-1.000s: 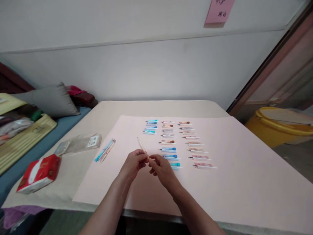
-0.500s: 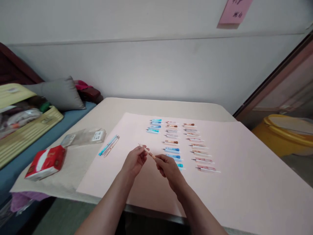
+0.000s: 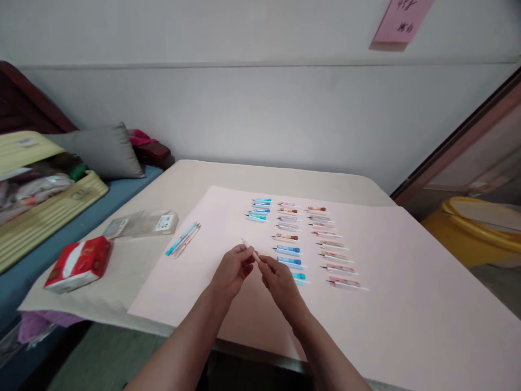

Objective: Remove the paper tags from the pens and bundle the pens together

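Both my hands meet above the pink paper sheet [image 3: 407,282] on the table. My left hand [image 3: 230,271] pinches a thin pale pen [image 3: 249,250] that slants up to the left. My right hand [image 3: 279,279] grips the same pen at its lower end. Just beyond my hands lie three columns of taken-apart pens [image 3: 303,241], blue pieces at the left and middle, pink and brown ones at the right. Whole blue and pink pens [image 3: 182,239] lie at the sheet's left edge.
A clear plastic packet [image 3: 140,224] and a red tissue pack [image 3: 79,262] lie on the beige tabletop at left. A blue bed with a grey pillow [image 3: 101,152] and a yellow bag [image 3: 49,209] stands further left. A yellow tub [image 3: 474,228] sits at right.
The camera has tilted and shifted slightly, so the scene sits a little further right and lower. My hands stay together on the pen, which now shows less of its length.
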Tool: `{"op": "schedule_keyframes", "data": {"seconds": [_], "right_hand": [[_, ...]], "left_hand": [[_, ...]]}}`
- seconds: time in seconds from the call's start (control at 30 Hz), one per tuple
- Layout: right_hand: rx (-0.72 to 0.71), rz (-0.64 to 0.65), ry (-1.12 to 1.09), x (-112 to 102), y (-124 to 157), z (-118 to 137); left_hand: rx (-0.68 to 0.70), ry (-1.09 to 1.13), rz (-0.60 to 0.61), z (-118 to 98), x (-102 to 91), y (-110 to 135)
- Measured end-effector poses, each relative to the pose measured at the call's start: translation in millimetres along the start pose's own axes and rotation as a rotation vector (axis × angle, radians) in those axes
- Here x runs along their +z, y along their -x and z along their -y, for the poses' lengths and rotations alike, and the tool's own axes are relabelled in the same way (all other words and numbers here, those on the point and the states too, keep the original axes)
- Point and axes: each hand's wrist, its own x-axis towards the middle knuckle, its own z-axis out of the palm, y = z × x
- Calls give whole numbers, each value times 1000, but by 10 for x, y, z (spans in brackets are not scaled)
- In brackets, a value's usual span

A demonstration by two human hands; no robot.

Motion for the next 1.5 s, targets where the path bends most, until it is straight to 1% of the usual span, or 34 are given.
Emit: {"op": "schedule_keyframes", "data": {"seconds": [0.07,0.17,0.2,0.27,0.33,0.4,0.47,0.53,0.6,0.73,0.8,1.03,1.2,1.27,1.33,1.43,1.5], "right_hand": [[78,47,-98,-2,-6,3],[135,50,-153,-1,-10,11],[125,38,-140,1,-8,13],[49,6,-51,7,4,17],[-59,-36,94,15,23,21],[-132,-65,232,25,43,24],[-151,-74,314,36,53,24],[-153,-71,331,43,48,15],[-133,-63,284,42,28,-3],[-42,-26,141,12,-19,-37],[-38,-15,128,-1,-25,-38],[-197,-81,338,31,24,8],[-223,-120,578,68,68,14],[-225,-132,633,73,76,13],[-210,-128,594,64,72,11],[-180,-95,418,28,48,12],[-167,-74,337,3,34,16]], "left_hand": [[11,13,-5,-24,5,21],[30,82,42,-58,7,37],[38,91,43,-62,5,37],[58,84,3,-62,-1,29],[64,62,-68,-55,-6,20],[55,41,-120,-55,-5,19],[56,12,-147,-62,2,30],[68,-12,-156,-73,11,49],[61,-10,-129,-79,17,65],[-10,5,66,-70,12,70],[10,-29,93,-62,8,62],[84,-119,-69,-68,48,81],[159,-167,-151,-49,75,106],[167,-193,-169,-53,72,110],[137,-183,-127,-74,64,116],[45,-54,31,-112,48,125],[31,14,89,-118,37,122]]}}
